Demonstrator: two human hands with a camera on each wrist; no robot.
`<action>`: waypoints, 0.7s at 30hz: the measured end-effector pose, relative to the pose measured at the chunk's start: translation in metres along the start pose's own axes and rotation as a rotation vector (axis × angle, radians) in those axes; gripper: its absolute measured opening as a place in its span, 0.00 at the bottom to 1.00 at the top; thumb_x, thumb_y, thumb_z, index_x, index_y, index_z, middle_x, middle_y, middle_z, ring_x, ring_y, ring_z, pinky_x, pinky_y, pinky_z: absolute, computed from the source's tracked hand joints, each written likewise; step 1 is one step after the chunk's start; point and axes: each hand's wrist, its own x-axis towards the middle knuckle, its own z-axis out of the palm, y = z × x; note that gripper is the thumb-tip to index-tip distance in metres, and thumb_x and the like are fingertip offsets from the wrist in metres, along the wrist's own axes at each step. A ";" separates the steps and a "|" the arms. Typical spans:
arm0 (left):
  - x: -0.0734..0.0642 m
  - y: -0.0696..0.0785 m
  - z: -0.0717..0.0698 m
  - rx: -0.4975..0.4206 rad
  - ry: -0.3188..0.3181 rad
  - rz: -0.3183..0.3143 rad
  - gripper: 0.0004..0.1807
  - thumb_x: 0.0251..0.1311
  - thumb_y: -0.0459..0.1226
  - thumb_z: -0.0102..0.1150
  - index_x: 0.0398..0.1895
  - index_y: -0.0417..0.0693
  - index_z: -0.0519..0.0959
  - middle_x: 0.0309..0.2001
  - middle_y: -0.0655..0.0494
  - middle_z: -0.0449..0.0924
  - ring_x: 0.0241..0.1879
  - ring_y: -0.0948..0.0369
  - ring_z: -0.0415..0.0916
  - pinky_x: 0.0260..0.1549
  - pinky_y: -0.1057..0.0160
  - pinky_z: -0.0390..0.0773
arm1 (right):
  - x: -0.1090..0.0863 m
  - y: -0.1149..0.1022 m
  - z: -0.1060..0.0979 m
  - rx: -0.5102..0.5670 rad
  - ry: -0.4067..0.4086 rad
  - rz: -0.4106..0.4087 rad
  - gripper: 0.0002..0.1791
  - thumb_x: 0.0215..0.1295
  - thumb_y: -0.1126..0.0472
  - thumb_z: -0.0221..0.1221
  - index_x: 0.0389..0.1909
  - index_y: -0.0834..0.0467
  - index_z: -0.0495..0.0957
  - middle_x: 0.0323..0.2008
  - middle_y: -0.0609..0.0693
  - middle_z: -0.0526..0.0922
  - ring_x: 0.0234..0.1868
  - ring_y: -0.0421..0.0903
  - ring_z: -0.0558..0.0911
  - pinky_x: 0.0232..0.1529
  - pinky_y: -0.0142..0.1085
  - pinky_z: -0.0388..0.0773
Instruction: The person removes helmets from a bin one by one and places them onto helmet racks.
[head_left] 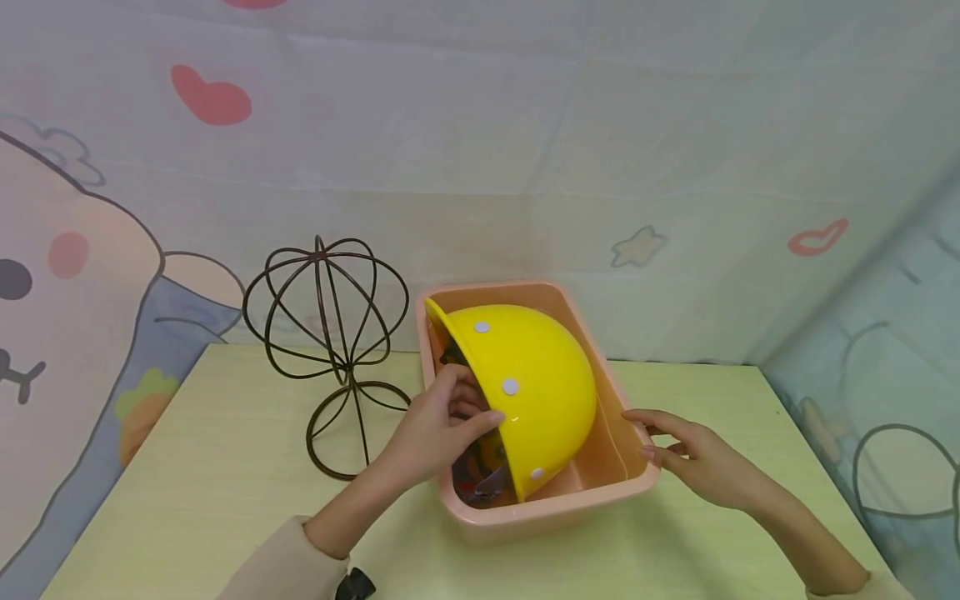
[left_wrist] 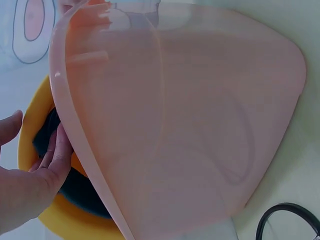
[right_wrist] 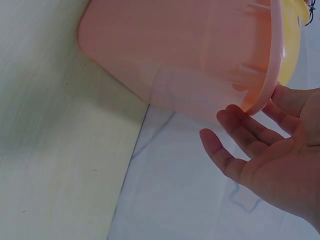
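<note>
A yellow helmet (head_left: pixel 528 379) with white dots lies tilted on its side in a pink plastic basin (head_left: pixel 600 492), its opening facing left. My left hand (head_left: pixel 438 425) holds the helmet at its rim, fingers inside the opening and thumb at the edge. Dark lining (left_wrist: pixel 82 192) shows inside the helmet in the left wrist view. My right hand (head_left: pixel 701 458) holds the basin's right rim with its fingertips; in the right wrist view some fingers (right_wrist: pixel 240 132) lie outside the wall. The helmet hides much of the basin's inside.
A dark wire stand (head_left: pixel 348 367) with a round cage top and ring base stands left of the basin. Both rest on a pale wooden table (head_left: pixel 225 467). Behind it hangs a printed cloth (head_left: pixel 480 150). A small black object (head_left: pixel 355 585) shows by the left sleeve.
</note>
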 end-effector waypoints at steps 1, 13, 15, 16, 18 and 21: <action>0.000 0.000 0.001 -0.001 0.004 0.002 0.20 0.56 0.36 0.61 0.49 0.40 0.66 0.37 0.53 0.77 0.36 0.60 0.76 0.38 0.66 0.79 | 0.000 0.000 0.000 0.000 0.003 0.000 0.24 0.63 0.66 0.55 0.60 0.63 0.66 0.56 0.58 0.71 0.47 0.43 0.72 0.41 0.33 0.78; 0.000 0.005 0.007 0.044 0.027 -0.028 0.24 0.55 0.40 0.63 0.49 0.41 0.63 0.34 0.54 0.75 0.34 0.61 0.75 0.34 0.66 0.79 | 0.000 -0.003 -0.001 -0.013 0.005 0.009 0.24 0.62 0.66 0.56 0.60 0.63 0.66 0.56 0.59 0.71 0.49 0.46 0.73 0.41 0.33 0.79; 0.001 0.005 0.007 0.053 0.034 -0.025 0.25 0.54 0.40 0.64 0.48 0.40 0.63 0.33 0.54 0.76 0.34 0.61 0.75 0.33 0.66 0.79 | 0.000 -0.003 -0.001 -0.009 0.004 0.011 0.24 0.63 0.66 0.55 0.60 0.63 0.66 0.56 0.59 0.71 0.49 0.47 0.73 0.40 0.33 0.79; 0.001 0.005 0.008 0.056 0.036 -0.026 0.25 0.53 0.40 0.64 0.49 0.40 0.63 0.33 0.55 0.76 0.33 0.61 0.75 0.33 0.66 0.79 | 0.000 -0.003 -0.001 -0.007 0.002 0.013 0.24 0.63 0.65 0.55 0.60 0.63 0.66 0.57 0.59 0.71 0.49 0.47 0.73 0.41 0.33 0.79; 0.002 0.005 0.008 0.060 0.040 -0.031 0.26 0.53 0.41 0.65 0.49 0.40 0.63 0.33 0.55 0.76 0.33 0.61 0.75 0.32 0.67 0.78 | 0.000 -0.003 -0.001 -0.003 -0.002 0.019 0.24 0.63 0.65 0.55 0.60 0.63 0.66 0.57 0.59 0.71 0.49 0.48 0.73 0.41 0.33 0.79; 0.002 0.006 0.009 0.069 0.041 -0.039 0.27 0.53 0.40 0.65 0.50 0.40 0.62 0.33 0.55 0.76 0.33 0.61 0.75 0.31 0.67 0.78 | 0.000 -0.003 -0.002 -0.005 -0.008 0.027 0.25 0.63 0.65 0.55 0.61 0.63 0.65 0.57 0.59 0.70 0.49 0.49 0.73 0.41 0.33 0.79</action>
